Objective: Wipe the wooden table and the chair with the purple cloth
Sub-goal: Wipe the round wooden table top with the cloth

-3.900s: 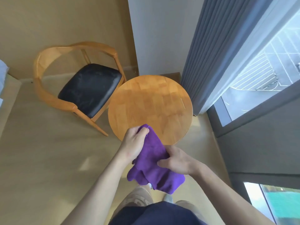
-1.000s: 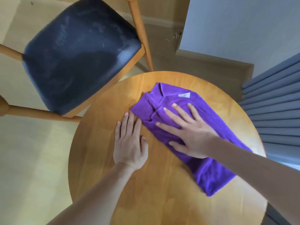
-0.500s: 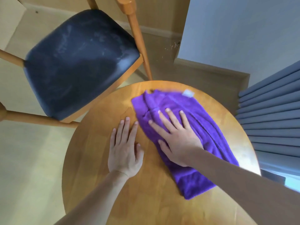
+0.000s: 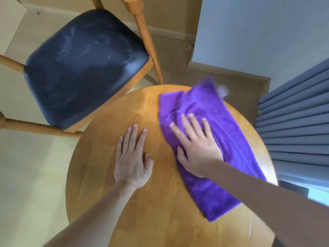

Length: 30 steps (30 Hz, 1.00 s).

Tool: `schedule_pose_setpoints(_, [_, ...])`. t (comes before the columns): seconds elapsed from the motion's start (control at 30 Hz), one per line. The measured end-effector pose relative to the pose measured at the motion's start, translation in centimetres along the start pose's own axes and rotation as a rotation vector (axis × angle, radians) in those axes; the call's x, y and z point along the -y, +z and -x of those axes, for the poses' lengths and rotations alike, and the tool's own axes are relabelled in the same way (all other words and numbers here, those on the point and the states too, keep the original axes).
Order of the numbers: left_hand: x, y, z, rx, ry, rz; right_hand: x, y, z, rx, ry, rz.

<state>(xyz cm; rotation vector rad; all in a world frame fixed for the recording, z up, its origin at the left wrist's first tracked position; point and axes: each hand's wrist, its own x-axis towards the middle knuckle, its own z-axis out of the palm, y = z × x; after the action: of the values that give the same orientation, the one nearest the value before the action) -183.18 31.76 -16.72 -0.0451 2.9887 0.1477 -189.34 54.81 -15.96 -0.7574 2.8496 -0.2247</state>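
A purple cloth [image 4: 229, 132] lies spread over the right half of the round wooden table [image 4: 106, 175], its far corner blurred and reaching past the table's far edge. My right hand [image 4: 197, 147] presses flat on the cloth with straight, spread fingers. My left hand [image 4: 132, 157] rests flat on the bare wood just left of the cloth, fingers straight. The wooden chair [image 4: 147, 43] with a dusty black seat [image 4: 83, 65] stands at the far left, next to the table.
A white wall corner [image 4: 258, 32] rises beyond the table. Grey curtain folds [image 4: 293, 122] hang close to the table's right edge. Pale floor [image 4: 30, 175] lies to the left, with small debris near the wall base.
My right hand has slid the cloth away from me and to the right, so its far corner now overhangs the far edge. My left hand has stayed flat on the wood.
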Motion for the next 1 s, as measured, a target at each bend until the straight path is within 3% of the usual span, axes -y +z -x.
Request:
schedule_pose_setpoints(0.07, [-0.1, -0.1, -0.1, -0.007, 0.001, 0.03, -3.3, -0.7, 1.1, 0.14, -0.383, 0.022])
schedule_pose_setpoints(0.1, [-0.2, -0.2, -0.1, -0.013, 0.001, 0.043, -5.2, -1.2, 0.9, 0.185, -0.423, 0.008])
schedule_pose_setpoints(0.2, [-0.3, -0.2, -0.1, -0.023, 0.003, 0.073, -8.2, -1.5, -0.1, 0.065, -0.035, -0.026])
schedule_pose_setpoints(0.33, [-0.1, -0.2, 0.3, -0.016, 0.004, 0.071, -3.8, -0.3, 0.4, -0.143, 0.523, -0.063])
schedule_pose_setpoints(0.4, [-0.2, -0.4, 0.3, -0.016, -0.006, 0.081, -0.5, 0.5, 2.3, -0.137, 0.591, -0.041])
schedule_pose_setpoints(0.43, [-0.2, -0.5, 0.4, -0.022, -0.011, 0.09, 0.5, 0.9, 3.6, -0.116, 0.498, -0.021])
schedule_pose_setpoints(0.53, [-0.4, -0.7, 0.3, -0.042, -0.003, 0.118, -1.2, 0.7, 7.4, 0.013, -0.049, 0.053])
schedule_pose_setpoints(0.6, [-0.4, -0.6, 0.2, -0.054, 0.001, 0.12, -4.3, 0.0, 8.1, 0.039, -0.163, 0.135])
schedule_pose_setpoints(0.63, [-0.4, -0.5, 0.1, -0.054, 0.009, 0.117, -5.3, -0.2, 8.1, 0.016, -0.046, 0.152])
schedule_pose_setpoints(0.77, [-0.3, -0.2, 0.2, -0.042, 0.031, 0.112, -2.9, 0.5, 6.6, -0.125, 0.776, -0.049])
schedule_pose_setpoints(0.83, [-0.4, -0.2, 0.3, -0.033, 0.012, 0.121, 0.8, 1.2, 6.8, -0.174, 0.929, -0.107])
schedule_pose_setpoints(0.9, [-1.0, -0.5, 0.3, -0.045, 0.016, 0.173, 3.7, 1.8, 8.6, -0.148, 0.8, -0.111])
schedule_pose_setpoints(1.0, [-3.6, -0.8, 1.5, -0.074, 0.284, 0.273, 3.9, 2.0, 12.8, -0.053, 0.469, -0.076])
